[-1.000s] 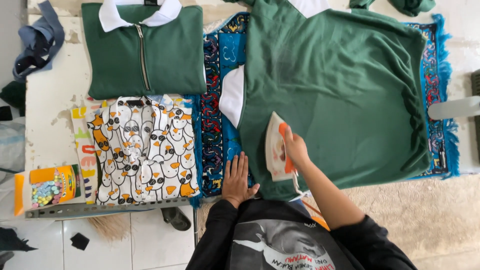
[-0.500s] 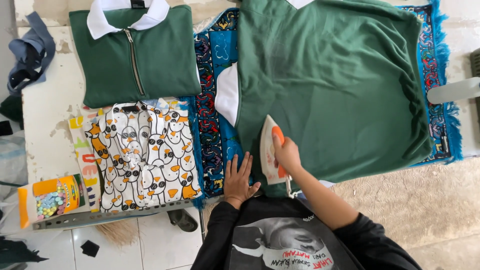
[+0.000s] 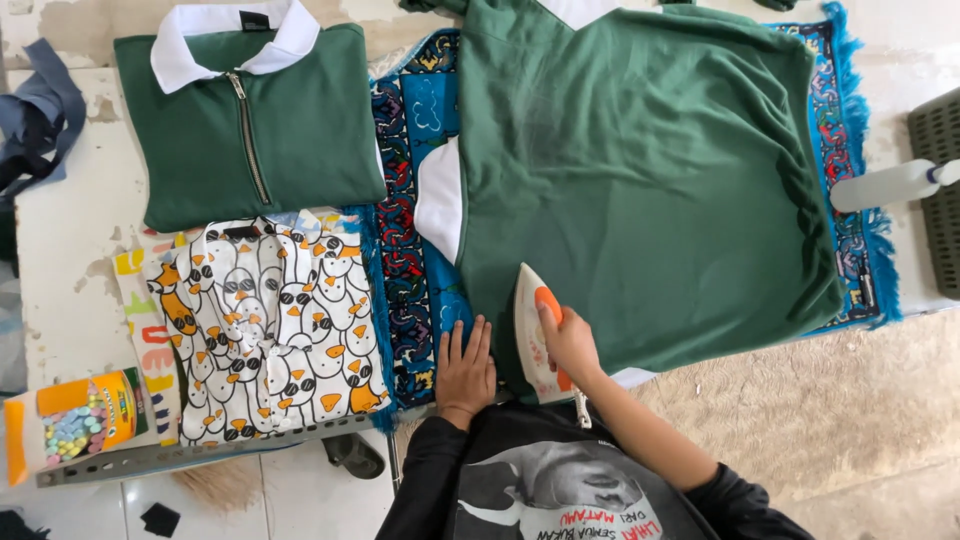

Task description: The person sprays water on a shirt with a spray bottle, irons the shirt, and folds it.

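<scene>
Bright, even daylight; no lamp visible. Soft, short shadows only, a thin one under the green shirt [image 3: 650, 190] hem and beside the iron [image 3: 535, 330]. White collar [image 3: 225, 35] near clipping, detail washed out. Slight sheen on the spray bottle [image 3: 890, 185]. Focus sharp across the desk [image 3: 70, 250]; print on the patterned shirt [image 3: 275, 320] crisp. Mild wide-angle bending toward frame edges. No motion blur on the hands.

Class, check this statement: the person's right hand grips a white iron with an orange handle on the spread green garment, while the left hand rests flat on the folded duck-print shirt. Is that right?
Not quite. In the head view the left hand lies flat on the blue patterned mat, beside the folded duck-print shirt, not on it. The right hand does grip the white iron with an orange handle on the spread green garment.
</scene>
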